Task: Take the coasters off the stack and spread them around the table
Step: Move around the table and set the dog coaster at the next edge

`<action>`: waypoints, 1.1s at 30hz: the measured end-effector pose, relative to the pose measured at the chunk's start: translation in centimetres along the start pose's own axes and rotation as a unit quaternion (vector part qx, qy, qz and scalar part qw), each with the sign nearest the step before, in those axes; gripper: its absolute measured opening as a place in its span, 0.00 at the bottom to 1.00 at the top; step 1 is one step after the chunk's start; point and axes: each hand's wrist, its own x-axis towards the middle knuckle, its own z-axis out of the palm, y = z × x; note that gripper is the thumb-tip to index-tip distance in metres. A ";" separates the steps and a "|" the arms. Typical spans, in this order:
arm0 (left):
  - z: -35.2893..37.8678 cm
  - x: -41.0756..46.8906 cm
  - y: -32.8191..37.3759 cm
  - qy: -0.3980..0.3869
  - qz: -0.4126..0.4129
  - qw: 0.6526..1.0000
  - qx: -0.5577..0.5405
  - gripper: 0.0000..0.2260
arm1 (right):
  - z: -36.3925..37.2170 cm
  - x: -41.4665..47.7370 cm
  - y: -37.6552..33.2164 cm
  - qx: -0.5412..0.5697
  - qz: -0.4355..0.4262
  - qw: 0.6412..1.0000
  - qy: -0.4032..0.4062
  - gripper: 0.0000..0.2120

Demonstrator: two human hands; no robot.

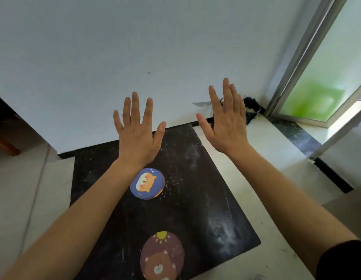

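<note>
A small stack of round coasters (pixel 147 183) lies near the middle of the black table (pixel 195 199); its top one is blue with an orange cat face, and edges of others show beneath it. A single brown coaster (pixel 162 256) with a bear and a yellow sun lies alone at the near edge. My left hand (pixel 137 134) is raised above the far part of the table, fingers spread, palm down, holding nothing. My right hand (pixel 226 120) is raised beyond the table's far right corner, fingers spread and empty.
The black table top is scratched and stands against a white wall. Pale floor tiles surround it. A dark bundle (pixel 251 110) sits in the corner by a window frame (pixel 305 63) at the right. A wooden piece (pixel 5 146) shows at the far left.
</note>
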 end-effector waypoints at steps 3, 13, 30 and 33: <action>1.6 0.6 4.7 -0.007 -0.006 1.000 -0.003 0.30 | 0.0 0.0 5.2 0.003 0.003 1.000 0.003 0.35; 7.6 1.3 25.3 -0.046 -0.082 0.995 0.015 0.32 | -2.6 -1.1 27.1 0.023 -0.055 0.996 -0.061 0.35; 17.2 9.9 30.4 -0.057 -0.192 0.979 0.038 0.31 | 8.3 9.1 35.9 0.075 -0.178 0.967 -0.168 0.34; 19.4 12.9 28.1 -0.061 -0.238 0.969 0.029 0.32 | 11.7 13.1 34.5 0.066 -0.206 0.954 -0.208 0.34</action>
